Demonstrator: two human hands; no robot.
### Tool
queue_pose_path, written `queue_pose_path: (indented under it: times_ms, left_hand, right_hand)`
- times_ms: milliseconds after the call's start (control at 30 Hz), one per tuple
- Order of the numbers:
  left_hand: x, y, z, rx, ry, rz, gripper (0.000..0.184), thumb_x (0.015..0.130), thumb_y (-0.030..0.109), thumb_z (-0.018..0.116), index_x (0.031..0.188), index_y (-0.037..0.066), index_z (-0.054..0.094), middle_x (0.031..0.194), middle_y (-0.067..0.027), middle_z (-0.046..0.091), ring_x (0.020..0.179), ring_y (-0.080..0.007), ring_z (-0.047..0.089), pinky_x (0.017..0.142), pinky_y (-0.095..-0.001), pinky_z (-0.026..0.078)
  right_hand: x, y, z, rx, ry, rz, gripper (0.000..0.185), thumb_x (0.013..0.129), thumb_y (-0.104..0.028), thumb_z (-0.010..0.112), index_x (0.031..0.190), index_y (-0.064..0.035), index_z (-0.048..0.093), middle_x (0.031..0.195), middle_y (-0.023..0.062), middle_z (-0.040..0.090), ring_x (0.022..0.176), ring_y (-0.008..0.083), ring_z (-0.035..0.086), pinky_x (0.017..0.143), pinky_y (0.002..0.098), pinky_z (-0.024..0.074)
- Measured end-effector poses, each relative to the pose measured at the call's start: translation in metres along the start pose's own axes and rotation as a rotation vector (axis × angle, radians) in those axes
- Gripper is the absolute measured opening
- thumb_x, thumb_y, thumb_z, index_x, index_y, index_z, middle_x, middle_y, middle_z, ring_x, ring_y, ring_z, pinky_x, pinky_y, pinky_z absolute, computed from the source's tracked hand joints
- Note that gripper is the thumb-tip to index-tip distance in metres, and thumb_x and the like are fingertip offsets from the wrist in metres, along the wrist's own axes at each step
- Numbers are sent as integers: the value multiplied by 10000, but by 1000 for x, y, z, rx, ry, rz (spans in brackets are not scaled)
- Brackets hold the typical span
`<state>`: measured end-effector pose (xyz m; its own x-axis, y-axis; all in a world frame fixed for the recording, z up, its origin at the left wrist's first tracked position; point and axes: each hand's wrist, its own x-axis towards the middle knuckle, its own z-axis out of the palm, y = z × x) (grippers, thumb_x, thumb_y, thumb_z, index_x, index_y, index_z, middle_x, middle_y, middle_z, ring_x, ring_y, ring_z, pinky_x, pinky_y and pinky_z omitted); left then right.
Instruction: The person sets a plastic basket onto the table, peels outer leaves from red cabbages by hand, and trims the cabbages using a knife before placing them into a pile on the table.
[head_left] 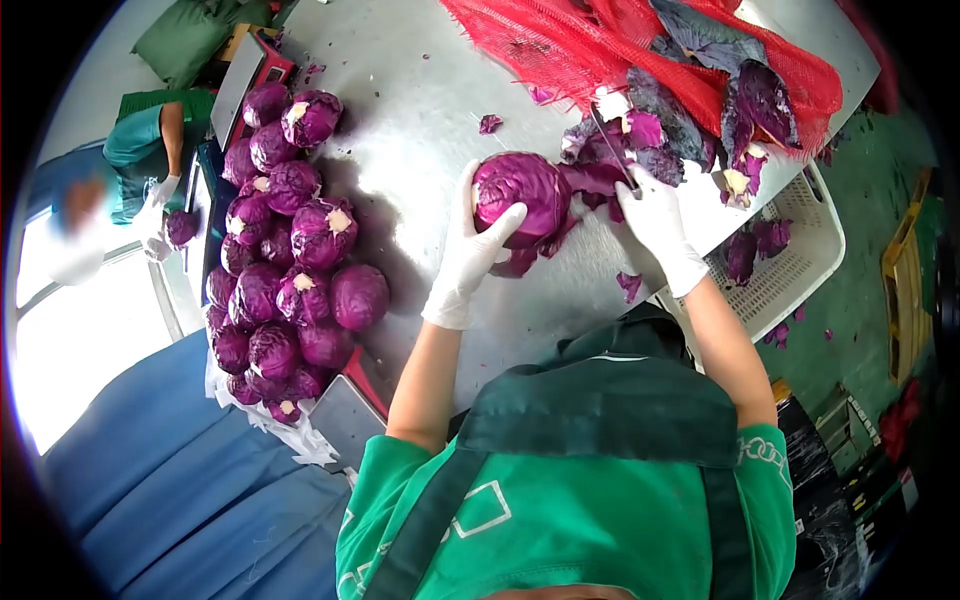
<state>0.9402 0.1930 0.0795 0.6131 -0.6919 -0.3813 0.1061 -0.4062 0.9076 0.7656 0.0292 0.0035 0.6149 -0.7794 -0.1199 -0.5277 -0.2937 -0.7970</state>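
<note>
A round red cabbage [520,198] rests in my gloved left hand [472,245], the thumb across its near side and the fingers along its left. In my gloved right hand [655,220] is a knife [612,145], its thin blade pointing away from me over torn leaves. Loose purple leaves [595,180] lie between the cabbage and the knife, some beside the cabbage. To the left is a pile of trimmed red cabbages [290,250], several showing pale cut stems.
A red mesh bag [560,45] with dark outer leaves [710,40] lies at the far right of the metal table [410,90]. A white crate [825,235] with leaf scraps stands below the right edge. Across the left side, another person's gloved hand [155,215] is near a cabbage [180,229].
</note>
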Motion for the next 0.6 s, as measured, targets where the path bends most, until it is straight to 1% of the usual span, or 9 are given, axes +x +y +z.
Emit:
queue_pose_path:
  times_ms: [67,167,200,267,333,367,433,533,600]
  left_hand:
    - [2,1,-4,-26,-58,-18,909,783,278,807,1492,71,277,1425,-190,378,1253,-278,480,971,-349,481]
    - [8,7,-3,607,-273,525,926,658,209,859,1449,138,383,1406,-202,389,1322,-378,397,1107,-441,346]
    - [7,18,-2,670,-375,511,955,592,200,880,1422,120,415,1398,-222,391,1319,-420,373,1107,-471,336]
    - [3,35,-4,823,-352,597,974,583,212,888,1425,114,408,1409,-228,385,1317,-423,376,1107,-479,330]
    - [-5,47,-7,1040,-206,687,1012,596,253,889,1455,118,371,1453,-232,359,1333,-429,360,1108,-502,308]
    - [-10,45,-7,1039,-200,687,1012,596,253,889,1455,118,371,1453,-232,359,1333,-429,360,1108,-502,308]
    - [-19,33,-8,837,-186,449,1005,638,270,868,1480,127,340,1472,-221,346,1359,-422,327,1121,-505,286]
    - [-6,3,5,635,-106,480,964,658,240,852,1465,101,346,1486,-185,343,1397,-393,275,1133,-493,271]
    - [-4,-2,15,567,-53,520,961,625,205,864,1441,97,368,1460,-173,362,1372,-379,297,1126,-489,275]
  right_hand:
    - [7,6,-10,-22,55,-121,434,850,-270,689,1215,-53,604,955,166,670,759,301,662,698,378,530]
    - [14,-36,-41,139,-81,-175,486,839,-304,712,1245,-63,598,1103,142,634,883,264,653,786,336,521]
    - [15,-44,-41,158,-110,-264,534,832,-314,724,1291,-83,578,1129,121,607,952,240,625,850,312,499]
    - [13,-54,-40,296,-364,-171,529,825,-316,741,1281,-87,602,1134,90,597,984,191,589,875,292,472]
    - [8,-51,-33,336,-339,-104,506,819,-323,753,1239,-68,634,1143,64,602,951,165,592,847,290,476]
    - [5,-61,-39,279,-342,-61,508,814,-286,761,1212,-3,621,1154,144,633,1064,217,590,934,343,462]
    - [3,-49,-26,227,-247,-161,477,818,-276,758,1181,2,621,1043,136,662,935,212,623,856,337,494]
    - [-13,-56,-20,230,-223,-127,487,820,-316,741,1187,-23,614,888,103,658,657,162,600,640,297,507]
    - [-18,-58,-23,148,-189,-158,519,798,-350,754,1175,-30,597,930,106,634,718,188,595,681,315,505]
